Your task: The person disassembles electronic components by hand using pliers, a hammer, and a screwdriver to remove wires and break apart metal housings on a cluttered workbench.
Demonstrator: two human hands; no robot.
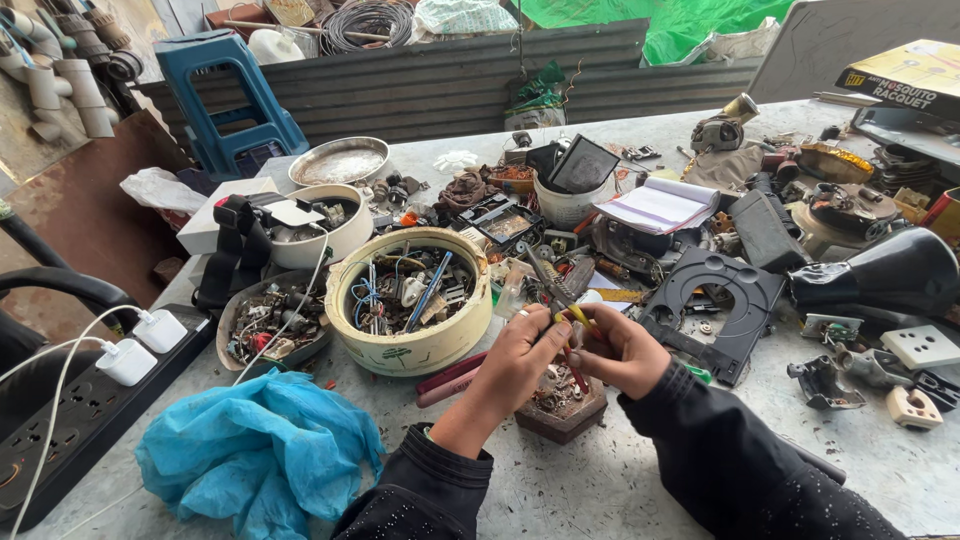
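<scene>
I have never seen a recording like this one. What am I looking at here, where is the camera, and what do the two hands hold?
There is no machine here: a person works with two bare hands. The one picture comes from a camera worn on the head, looking down at a cluttered table.

The left hand and the right hand meet over a small brown tray of tiny parts. Between them is a pair of pliers with yellow and red handles. Both hands close on it, though which hand carries most of the grip is hard to tell.

Around them lie a round bowl full of wires and parts, a blue plastic bag, a black power strip with two white chargers, an open notebook, a black cone and white sockets.
</scene>
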